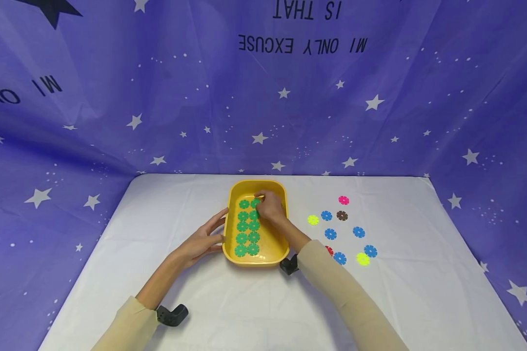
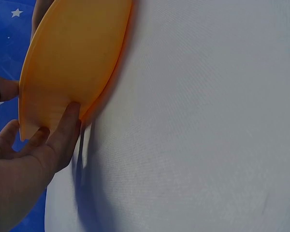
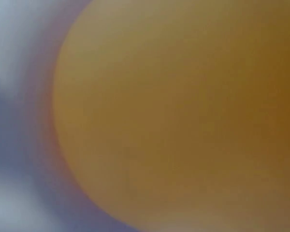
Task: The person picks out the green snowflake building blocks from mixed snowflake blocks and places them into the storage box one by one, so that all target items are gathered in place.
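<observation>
A yellow plastic tray [image 1: 270,263] holds green flower-shaped discs [image 1: 241,238] set out in two columns along its left side. Reaching into the tray, my right hand [image 1: 271,206] has its thumb and index finger around the upper right green disc [image 1: 254,204]; part of that disc is hidden. My left hand [image 1: 198,243] rests against the tray's left wall, its fingers spread. Up close in the left wrist view, the fingers [image 2: 66,128] touch the tray's outer wall [image 2: 77,53]. The right wrist view shows only the blurred tray wall [image 3: 174,116].
Right of the tray lie loose discs on the white cloth: several blue discs [image 1: 330,234], two yellow discs [image 1: 363,259], a pink disc [image 1: 343,200], a brown disc [image 1: 342,215] and a red disc [image 1: 330,250] partly behind the right sleeve. A purple star-patterned curtain [image 1: 228,97] surrounds the table.
</observation>
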Demonstrator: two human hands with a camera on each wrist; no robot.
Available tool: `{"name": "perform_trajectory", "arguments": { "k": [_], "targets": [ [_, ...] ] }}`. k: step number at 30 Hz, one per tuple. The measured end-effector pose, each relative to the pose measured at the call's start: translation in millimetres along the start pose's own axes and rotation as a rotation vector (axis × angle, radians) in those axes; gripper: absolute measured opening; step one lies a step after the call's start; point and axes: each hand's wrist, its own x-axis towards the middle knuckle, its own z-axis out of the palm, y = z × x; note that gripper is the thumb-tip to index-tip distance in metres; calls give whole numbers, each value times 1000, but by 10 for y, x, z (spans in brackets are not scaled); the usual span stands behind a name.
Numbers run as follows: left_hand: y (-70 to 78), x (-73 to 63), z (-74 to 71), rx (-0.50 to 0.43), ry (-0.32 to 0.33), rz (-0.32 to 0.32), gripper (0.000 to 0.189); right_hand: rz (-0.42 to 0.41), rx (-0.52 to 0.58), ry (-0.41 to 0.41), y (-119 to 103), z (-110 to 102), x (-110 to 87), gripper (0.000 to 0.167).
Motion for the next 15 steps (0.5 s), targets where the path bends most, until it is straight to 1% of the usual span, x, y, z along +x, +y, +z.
{"name": "perform_trajectory", "arguments": {
  "k": [5, 8, 11, 15],
  "targets": [
    [-4, 7, -8, 6, 6, 0, 87, -37, 39, 3, -36, -32, -2, 33],
    [-12, 12, -12, 12, 15, -3, 87, -94, 84, -23, -121, -120, -42, 26],
    [-17, 11, -2, 16, 24, -1, 87, -163, 125, -50, -214, -282, -119, 25],
    [-12, -16, 12, 54, 35, 13, 86, -244, 104, -45, -291, -562, -249, 25]
  ]
}}
